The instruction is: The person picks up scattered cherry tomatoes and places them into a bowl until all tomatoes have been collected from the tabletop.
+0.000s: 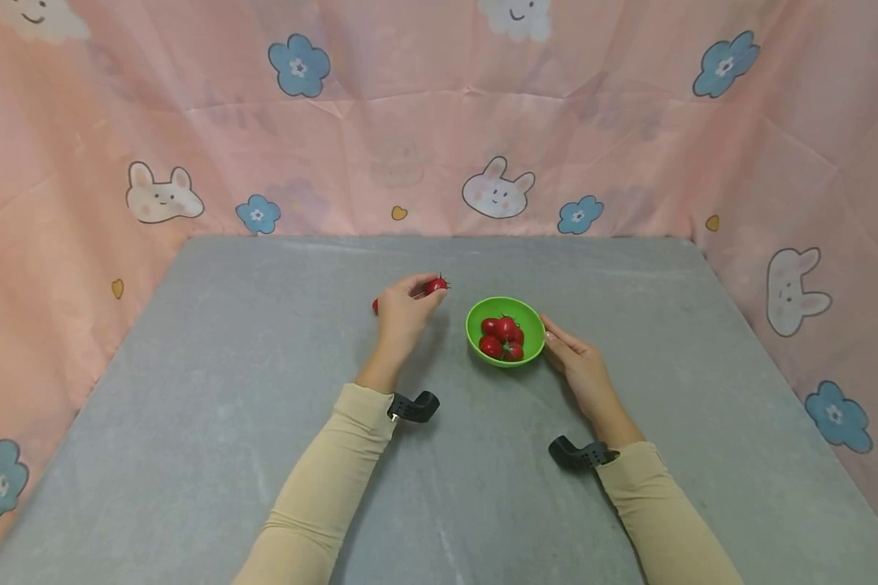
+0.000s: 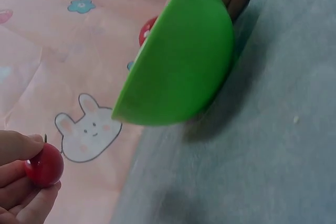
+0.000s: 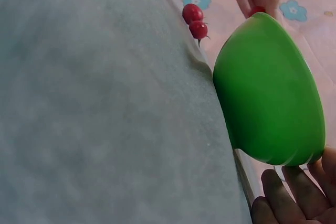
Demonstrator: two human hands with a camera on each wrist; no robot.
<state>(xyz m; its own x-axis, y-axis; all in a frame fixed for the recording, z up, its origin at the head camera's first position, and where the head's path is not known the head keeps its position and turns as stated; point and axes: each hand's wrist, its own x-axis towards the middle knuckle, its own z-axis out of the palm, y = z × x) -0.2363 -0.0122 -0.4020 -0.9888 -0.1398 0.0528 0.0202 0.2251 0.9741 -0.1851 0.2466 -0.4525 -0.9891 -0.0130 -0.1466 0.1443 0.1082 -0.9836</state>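
Observation:
My left hand [image 1: 401,321] pinches a red cherry tomato [image 1: 436,285] between thumb and fingers, above the table and left of the bowl. The tomato's green stem shows in the left wrist view. A green bowl [image 1: 483,354] stands on the table with several red cherry tomatoes [image 1: 506,328] inside. At the bowl's right side my right hand [image 1: 581,370] grips it, fingers against the outer wall and thumb by the rim. Two more cherry tomatoes [image 3: 192,14] lie on the table in the right wrist view; in the head view my left hand mostly hides them.
The grey table [image 1: 190,406] stretches out around the bowl. A pink curtain [image 1: 424,122] printed with rabbits, clouds and flowers hangs behind the table and along both sides. A black strap [image 1: 413,406] sits on each wrist.

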